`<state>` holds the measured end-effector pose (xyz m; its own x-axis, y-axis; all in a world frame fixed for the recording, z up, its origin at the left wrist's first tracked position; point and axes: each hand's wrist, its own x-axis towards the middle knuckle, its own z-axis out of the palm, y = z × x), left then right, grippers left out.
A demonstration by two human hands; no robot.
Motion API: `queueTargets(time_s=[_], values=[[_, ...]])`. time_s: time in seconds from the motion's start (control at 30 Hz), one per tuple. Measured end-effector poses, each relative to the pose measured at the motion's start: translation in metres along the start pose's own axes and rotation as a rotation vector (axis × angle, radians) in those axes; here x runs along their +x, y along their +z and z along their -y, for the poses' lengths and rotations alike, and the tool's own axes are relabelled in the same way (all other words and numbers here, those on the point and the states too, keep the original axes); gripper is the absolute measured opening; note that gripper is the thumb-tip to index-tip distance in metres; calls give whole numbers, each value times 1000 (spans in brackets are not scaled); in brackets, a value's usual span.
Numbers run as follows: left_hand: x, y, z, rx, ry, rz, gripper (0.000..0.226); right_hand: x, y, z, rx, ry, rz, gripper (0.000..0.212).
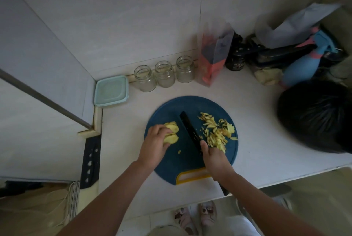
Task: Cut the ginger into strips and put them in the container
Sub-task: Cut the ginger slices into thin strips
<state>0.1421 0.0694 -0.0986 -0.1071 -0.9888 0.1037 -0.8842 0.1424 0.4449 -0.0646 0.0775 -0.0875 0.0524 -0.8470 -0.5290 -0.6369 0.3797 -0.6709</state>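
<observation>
I am steadying one stack of ginger slices (pixel 172 133) on the cutting board's (pixel 182 161) left side for cutting, with the fingers (pixel 159 130) of my left hand (pixel 155 140) curled over it. My right hand (pixel 215 157) is gripping one knife (pixel 189 131) mid-board, and one pile of strips (pixel 219 133) is lying on the board's right, clear of the blade. One lidded container (pixel 111 91) and three jars (pixel 164 74) are standing behind the board.

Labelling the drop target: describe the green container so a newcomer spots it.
From the round blue cutting board, look up-left to the wall corner. The container sits there, left of three glass jars. Unlike those clear, open, round jars, it is square, low, pale green and lidded.
</observation>
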Motion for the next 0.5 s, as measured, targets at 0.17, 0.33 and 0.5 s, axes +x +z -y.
queueTargets(time_s=[0.17, 0.33, 0.5], values=[[11, -3, 4, 33, 55, 34, 44, 0, -1, 0, 1, 11, 16, 56], [9, -4, 2, 61, 68, 38, 41, -3, -2, 1, 43, 24, 9, 58], [4, 0, 1, -65, -40, 37, 34, -5, -4, 4, 46, 39, 25, 59]])
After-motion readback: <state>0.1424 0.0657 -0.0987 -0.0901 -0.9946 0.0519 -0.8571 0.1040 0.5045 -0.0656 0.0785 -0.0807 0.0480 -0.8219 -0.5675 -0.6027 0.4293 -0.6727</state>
